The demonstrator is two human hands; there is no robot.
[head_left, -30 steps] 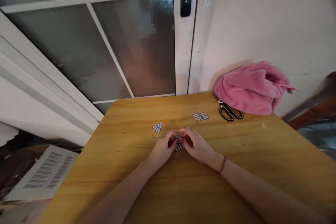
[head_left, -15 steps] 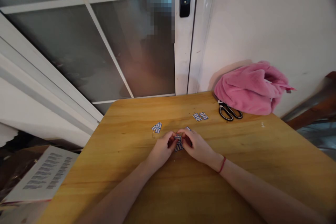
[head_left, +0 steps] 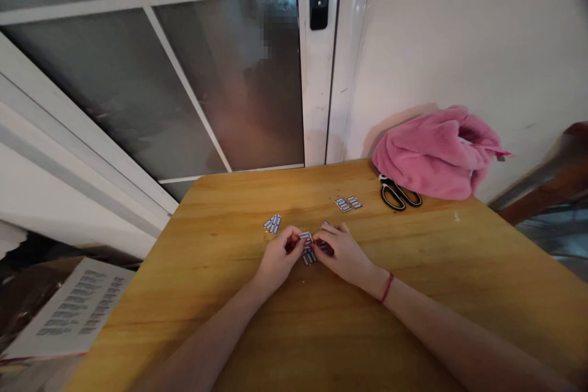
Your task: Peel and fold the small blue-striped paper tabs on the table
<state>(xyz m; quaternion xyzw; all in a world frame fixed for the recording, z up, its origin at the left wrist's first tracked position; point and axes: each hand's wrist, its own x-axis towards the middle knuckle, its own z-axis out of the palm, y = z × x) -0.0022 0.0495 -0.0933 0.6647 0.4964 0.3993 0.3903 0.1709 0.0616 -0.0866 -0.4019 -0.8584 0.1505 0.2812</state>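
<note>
My left hand (head_left: 278,259) pinches a small white piece with blue-edged stripes, like a label sheet (head_left: 305,237), between thumb and fingers just above the table. Close against its right edge are the closed fingertips of my right hand (head_left: 344,252); what they hold, if anything, is too small to make out. Beneath the fingers lie more striped label pieces (head_left: 309,257), partly covered by my hands. Beyond my left hand a few similar pieces (head_left: 274,223) overlap on the wood. Two others (head_left: 342,204) lie side by side farther back.
Black-handled scissors (head_left: 399,195) lie at the back right of the wooden table (head_left: 229,331), partly under a pink plush cloth (head_left: 436,150). A white-framed glass door (head_left: 315,98) stands behind. At lower left, off the table, is a box with a printed panel (head_left: 78,306).
The pinched label sheet has shifted slightly left with my left hand and shows more of its face. My right fingertips have drawn a little away from my left ones. The view has moved slightly.
</note>
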